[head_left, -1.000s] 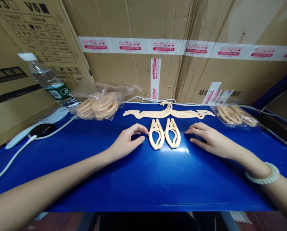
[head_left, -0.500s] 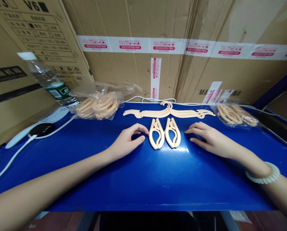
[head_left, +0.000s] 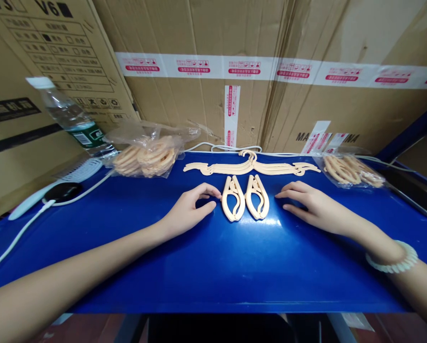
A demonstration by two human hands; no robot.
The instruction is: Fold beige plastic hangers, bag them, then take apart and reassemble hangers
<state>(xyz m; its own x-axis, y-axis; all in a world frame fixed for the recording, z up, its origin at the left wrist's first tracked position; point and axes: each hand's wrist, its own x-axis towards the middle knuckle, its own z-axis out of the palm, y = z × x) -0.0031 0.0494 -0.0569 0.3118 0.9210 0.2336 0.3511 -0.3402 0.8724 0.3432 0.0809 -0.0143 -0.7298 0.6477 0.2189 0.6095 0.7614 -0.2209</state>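
Two cream folding hangers lie folded side by side on the blue table (head_left: 213,271). My left hand (head_left: 190,207) rests beside the left folded hanger (head_left: 224,202), fingertips at its edge, thumb and fingers apart and nothing held. To the right of the right folded hanger (head_left: 266,200), with a gap between, my right hand (head_left: 308,202) lies with its fingers parted and holds nothing. Behind the folded pair, unfolded cream hangers (head_left: 231,168) lie stacked with their hooks pointing to the back.
Clear bags of folded hangers lie at the back left (head_left: 156,159) and right (head_left: 352,170). Further left are a water bottle (head_left: 81,128), a pale hairbrush (head_left: 85,170) and a black round device (head_left: 62,192) on a white cable. A dark tablet-like object (head_left: 415,193) sits far right. Cardboard boxes (head_left: 185,109) stand behind.
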